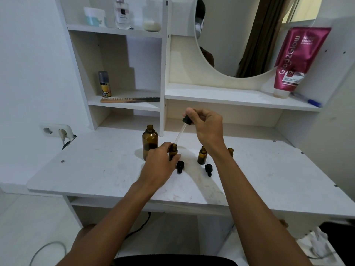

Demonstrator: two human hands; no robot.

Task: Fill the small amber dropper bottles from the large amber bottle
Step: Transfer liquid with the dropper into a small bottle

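The large amber bottle (150,140) stands uncapped on the white desk (96,169). Just right of it my left hand (161,164) grips a small amber dropper bottle (173,153), upright and uncapped. My right hand (206,126) pinches the black bulb of a dropper (184,127) above it; the glass pipette tip slants down to just over that bottle's mouth. A second small bottle (202,155) stands open further right, and a third (230,151) is mostly hidden behind my right wrist. Two black dropper caps (180,167) (208,169) lie on the desk in front.
Behind the desk stand white shelves with a comb (130,100), a spray can (105,84), a round mirror (249,35), a pink tube (294,60) and a blue pen (307,99). A wall socket with a plug (55,130) is at the left.
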